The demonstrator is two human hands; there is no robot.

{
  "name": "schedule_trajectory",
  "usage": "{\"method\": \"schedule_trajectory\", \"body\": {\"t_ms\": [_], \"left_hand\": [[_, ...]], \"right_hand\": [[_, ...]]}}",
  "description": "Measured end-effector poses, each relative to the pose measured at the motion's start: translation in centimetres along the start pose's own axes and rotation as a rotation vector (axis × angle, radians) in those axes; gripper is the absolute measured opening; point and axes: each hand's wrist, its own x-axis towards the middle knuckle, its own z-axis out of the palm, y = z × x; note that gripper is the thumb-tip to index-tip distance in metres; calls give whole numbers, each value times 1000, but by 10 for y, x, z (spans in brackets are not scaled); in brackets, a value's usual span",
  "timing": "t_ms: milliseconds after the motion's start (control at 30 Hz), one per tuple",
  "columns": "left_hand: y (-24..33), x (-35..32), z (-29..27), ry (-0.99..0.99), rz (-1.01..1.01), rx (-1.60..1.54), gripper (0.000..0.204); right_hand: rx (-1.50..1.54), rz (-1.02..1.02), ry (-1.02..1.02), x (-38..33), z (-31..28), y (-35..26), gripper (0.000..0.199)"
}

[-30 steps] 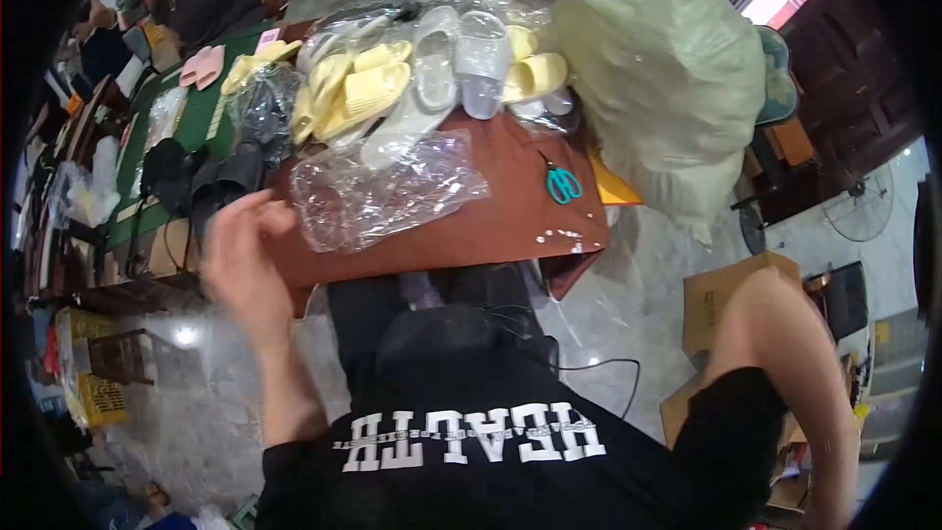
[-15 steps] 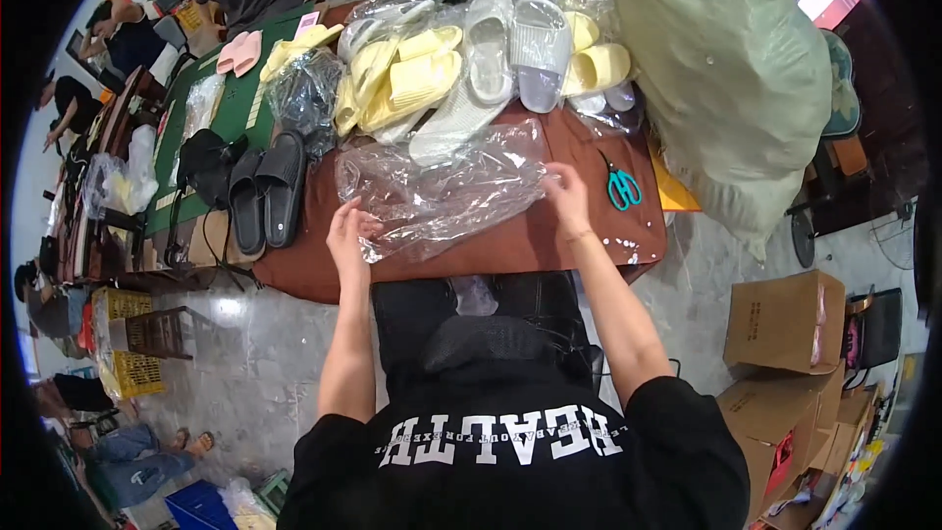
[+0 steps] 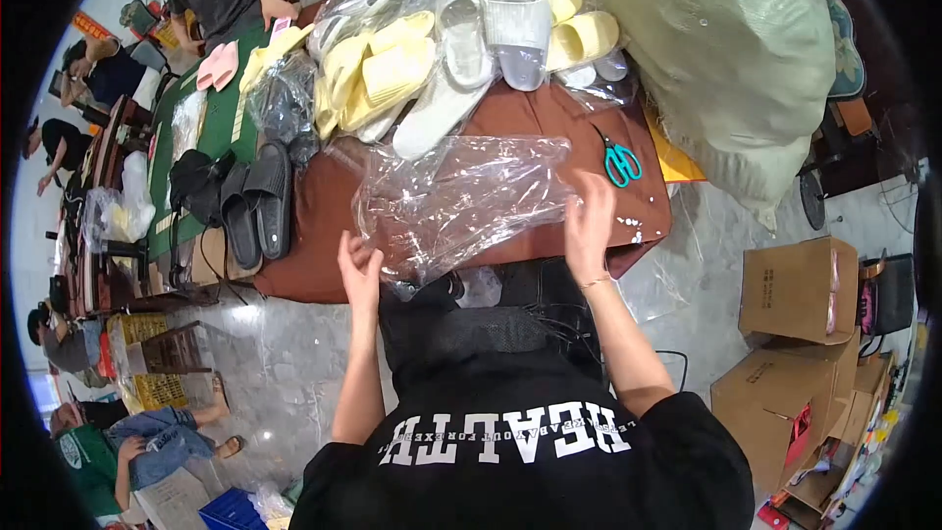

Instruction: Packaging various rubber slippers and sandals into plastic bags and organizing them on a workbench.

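Two hands at the near edge of a brown counter (image 3: pixel 324 226), in the middle of the frame. Left hand (image 3: pixel 360 270) open, fingers spread, touching the lower left edge of a pile of clear plastic bags (image 3: pixel 461 198). Right hand (image 3: pixel 589 226) open too, fingers up, resting on the right end of the same pile. Gripping nothing tight, just flat against the crinkly plastic.

Bags lying just above the hands in the picture, right between them. Long side of the pile running left to right, tipped a little up toward the right. Both hands touching it, one at each end, neither one nearer.

Just beside the right hand, to the upper right: small scissors with teal handles (image 3: pixel 620 163) lying on the counter. Higher up: a heap of pale yellow slippers (image 3: pixel 378 74) and white slippers (image 3: pixel 471 34), some in plastic. At the left edge of the counter: a pair of black slippers (image 3: pixel 257 204). At the upper right: a big green sack (image 3: pixel 731 49). At the lower right, on the floor: brown cardboard boxes (image 3: pixel 795 285). Along the left side and top of the frame: other people sitting and working.
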Motion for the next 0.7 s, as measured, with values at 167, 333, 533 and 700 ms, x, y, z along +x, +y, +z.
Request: {"method": "schedule_trajectory", "body": {"t_ms": [167,333,533,700], "left_hand": [[103,22,58,-18,656,436,34],[126,69,169,-344,989,583,26],[124,98,267,-709,879,722,22],[111,145,283,-466,551,574,24]], "right_hand": [[-219,131,-158,-25,31,27,43],[-44,241,-104,-29,38,37,38],[214,469,-56,-32,26,56,30],[125,449,-33,-61,-4,74,28]]}}
